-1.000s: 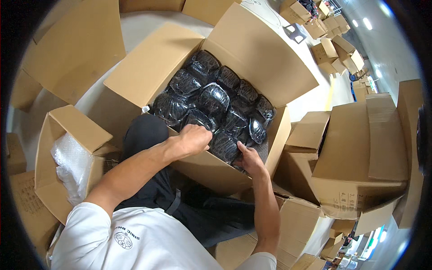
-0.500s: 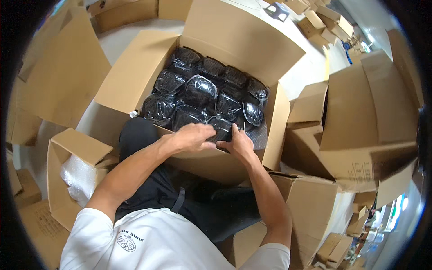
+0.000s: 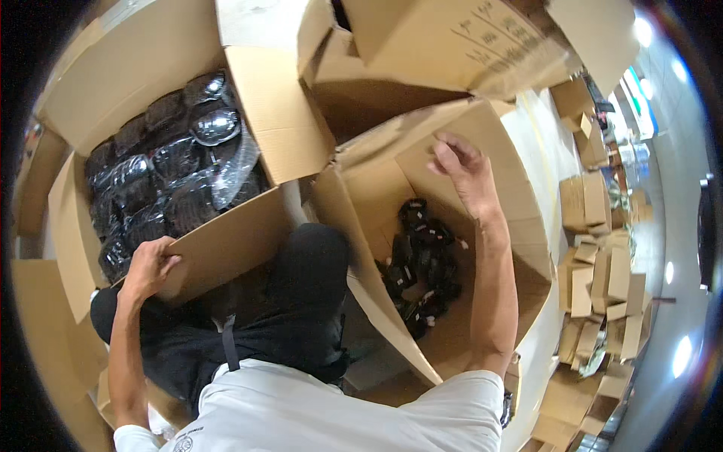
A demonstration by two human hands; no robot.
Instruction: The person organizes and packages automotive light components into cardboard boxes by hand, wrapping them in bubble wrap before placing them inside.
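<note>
At the left stands an open cardboard box (image 3: 218,252) packed with rows of black, rounded, shell-like items (image 3: 175,157) in clear plastic wrap. My left hand (image 3: 151,267) is at its near wall, with curled fingers over the top edge and the thumb outside. To the right, my right hand (image 3: 463,169) is raised over a deeper open carton (image 3: 508,139). Its fingers are loosely bent, and nothing shows in them. Inside that carton, below the hand, lies a pile of small black pieces (image 3: 429,260) with pale tags; their exact kind is unclear.
Beyond the deep carton stands another large open carton (image 3: 444,38) with printing on its side. A bubble-wrap sheet (image 3: 235,169) lies at the right side of the packed box. Several more cardboard boxes (image 3: 595,282) are stacked across the floor at the far right.
The view has turned right, bringing the deep carton in front of me. My hands have parted: the right left the packed box and rose over the carton, the left moved to the box's near edge.
</note>
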